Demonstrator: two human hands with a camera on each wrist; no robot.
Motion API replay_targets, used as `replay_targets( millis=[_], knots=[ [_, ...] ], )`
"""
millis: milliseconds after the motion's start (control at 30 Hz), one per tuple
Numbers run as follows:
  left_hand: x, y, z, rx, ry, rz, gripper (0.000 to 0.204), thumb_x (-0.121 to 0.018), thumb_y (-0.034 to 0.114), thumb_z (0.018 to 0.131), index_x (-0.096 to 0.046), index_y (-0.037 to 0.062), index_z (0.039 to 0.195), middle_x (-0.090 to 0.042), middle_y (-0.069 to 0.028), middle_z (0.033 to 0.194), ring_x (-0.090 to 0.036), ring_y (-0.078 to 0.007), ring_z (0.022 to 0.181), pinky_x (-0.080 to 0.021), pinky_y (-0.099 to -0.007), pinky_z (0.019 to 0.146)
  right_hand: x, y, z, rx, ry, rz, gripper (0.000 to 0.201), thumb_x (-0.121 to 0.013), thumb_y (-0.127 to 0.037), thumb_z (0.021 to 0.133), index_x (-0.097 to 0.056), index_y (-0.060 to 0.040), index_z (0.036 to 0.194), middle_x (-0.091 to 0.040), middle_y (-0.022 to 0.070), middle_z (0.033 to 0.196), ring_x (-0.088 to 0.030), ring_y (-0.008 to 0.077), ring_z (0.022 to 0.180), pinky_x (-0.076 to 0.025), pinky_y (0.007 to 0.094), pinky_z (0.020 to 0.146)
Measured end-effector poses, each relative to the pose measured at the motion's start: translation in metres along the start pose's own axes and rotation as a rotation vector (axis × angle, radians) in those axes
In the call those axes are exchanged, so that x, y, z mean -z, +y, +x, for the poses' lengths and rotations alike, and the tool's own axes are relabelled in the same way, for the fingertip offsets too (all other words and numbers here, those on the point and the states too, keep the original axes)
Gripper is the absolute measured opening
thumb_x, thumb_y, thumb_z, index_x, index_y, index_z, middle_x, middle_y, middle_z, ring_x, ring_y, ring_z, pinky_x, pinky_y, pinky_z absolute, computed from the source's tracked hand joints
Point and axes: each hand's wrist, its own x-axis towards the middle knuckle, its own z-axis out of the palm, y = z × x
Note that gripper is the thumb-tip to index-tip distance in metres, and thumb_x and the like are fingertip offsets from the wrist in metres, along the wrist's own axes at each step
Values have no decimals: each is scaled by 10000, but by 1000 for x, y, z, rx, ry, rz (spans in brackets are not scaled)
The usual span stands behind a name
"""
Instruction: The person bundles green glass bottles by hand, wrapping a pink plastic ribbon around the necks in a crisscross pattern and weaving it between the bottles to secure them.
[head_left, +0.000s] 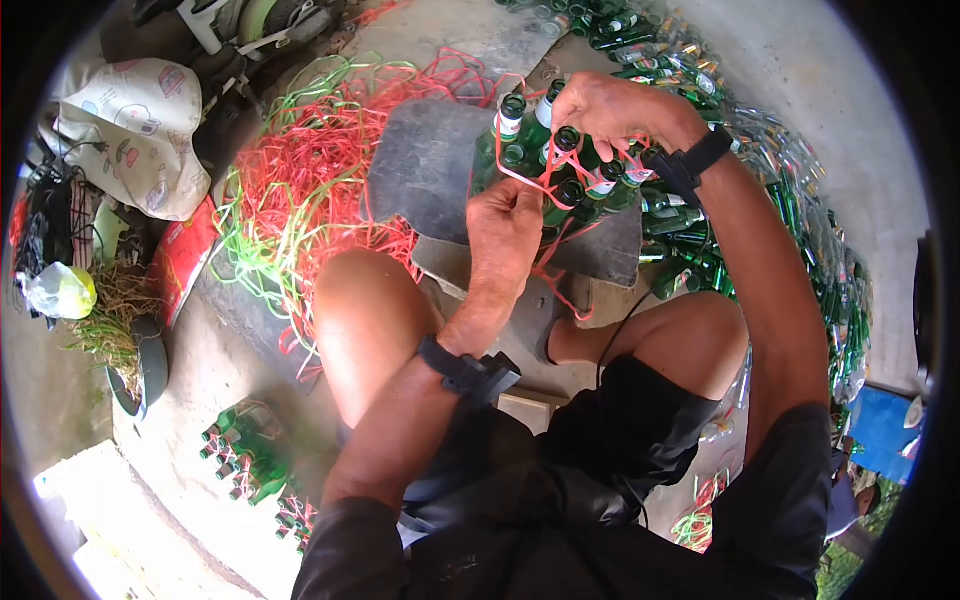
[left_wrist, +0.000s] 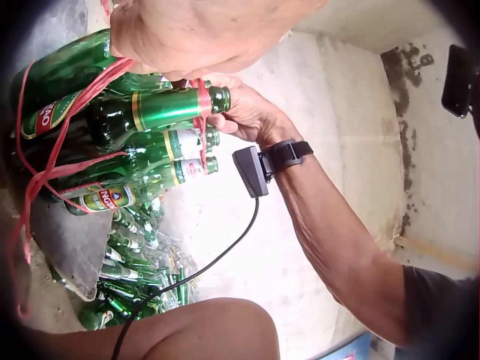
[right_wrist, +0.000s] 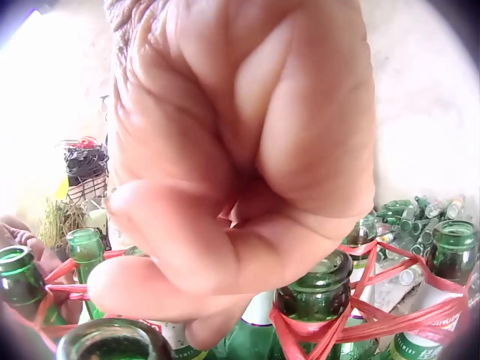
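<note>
Several green bottles (head_left: 515,155) stand grouped on a dark board (head_left: 425,150), with red strap (head_left: 536,184) wound around their necks. The left hand (head_left: 505,228) pinches the strap at the near side of the group; in the left wrist view, strands of strap (left_wrist: 88,91) run down from this hand (left_wrist: 206,34). Over the far bottle necks is the right hand (head_left: 615,108), fingers curled. In the right wrist view, the right hand (right_wrist: 240,150) folds thumb and fingers together over the necks, a sliver of pink strap between them; most of its hold is hidden.
Tangled red and green strap (head_left: 310,160) lies left of the board. Many loose bottles (head_left: 700,240) are piled at the right along the wall. More bottles (head_left: 248,450) stand at lower left, near a plant pot (head_left: 150,370). A cable (left_wrist: 195,277) hangs from the right wrist camera.
</note>
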Motion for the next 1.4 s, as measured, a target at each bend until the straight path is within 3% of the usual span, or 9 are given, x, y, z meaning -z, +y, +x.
replay_targets(
  millis=[200,267,300,400,467,500,1100,1267,1400],
  knots=[
    [13,1,-3,62,-16,-10,160,-727,160,961,-798,23,916,-604,93,749,-433,-9,662,-348,-232,584,-22,9,-21,78,248,65,193,-542,-39,926,-726,-4,975,-694,139,707,-615,194,508,-460,403,480],
    [13,3,-2,81,-20,21,151,-729,148,953,-799,21,910,-601,88,736,-432,-12,654,-342,-234,577,-43,28,-20,526,822,-262,133,-576,-63,946,-694,-4,929,-679,154,729,-663,270,624,-508,432,582],
    [15,5,0,79,-20,23,151,-729,148,953,-799,21,910,-601,88,736,-432,-12,654,-342,-234,577,-48,3,-42,442,852,-191,120,-673,-131,924,-674,-15,897,-663,148,745,-685,339,745,-526,455,669],
    [17,7,0,62,-35,90,154,-728,140,953,-802,9,923,-628,74,734,-470,-14,661,-387,-240,582,-83,-25,-73,329,705,151,196,-756,-195,874,-671,-19,891,-652,146,796,-679,377,770,-538,471,695],
    [16,3,2,19,-14,123,159,-721,130,961,-803,-3,929,-647,64,737,-511,-18,678,-437,-245,598,-108,-29,-77,382,829,-65,306,-840,-200,827,-683,-21,1019,-627,148,924,-663,377,845,-543,457,705],
    [17,-1,3,17,-19,131,159,-721,130,961,-803,-3,929,-647,64,737,-511,-18,678,-437,-245,598,-119,-29,-74,347,859,-80,282,-809,-213,831,-651,-21,963,-604,152,973,-673,391,840,-556,478,726],
    [34,6,10,-81,-32,287,163,-717,116,979,-812,-9,936,-656,53,737,-513,-27,681,-429,-230,609,-135,-23,-65,357,910,57,347,-836,-134,817,-636,-7,1070,-540,151,1050,-638,394,886,-540,470,731],
    [35,15,8,-377,11,588,173,-705,119,962,-766,-44,955,-708,-124,690,-628,-113,637,-522,-333,617,-137,-23,-65,357,919,80,346,-836,-134,817,-631,-7,1065,-540,155,1041,-631,401,886,-536,468,732],
    [34,26,3,-430,44,701,159,-714,124,944,-765,-26,953,-715,-207,730,-719,-210,655,-550,-363,651,-138,-23,-66,380,925,119,333,-829,-120,819,-626,-2,1056,-548,156,1039,-628,402,897,-534,463,747]
  ],
)
